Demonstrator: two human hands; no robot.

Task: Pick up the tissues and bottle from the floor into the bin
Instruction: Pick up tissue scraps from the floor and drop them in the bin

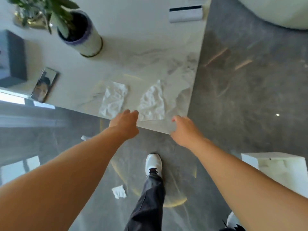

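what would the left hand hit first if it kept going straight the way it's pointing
Most likely the left crumpled tissue on the marble table; the left hand points at its near edge, though its height above the table is unclear.

Glossy marble table (150, 47), crinkled paper tissues (115, 100), polished grey stone floor (250, 97).

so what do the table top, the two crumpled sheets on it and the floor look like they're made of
Table top: looks like polished white marble or a marble-look slab, going by the grey veining and soft sheen.
Two crumpled sheets: thin white tissue paper, matte, full of creases.
Floor: glossy grey stone or tile, judging by the window reflections and streaky veins.
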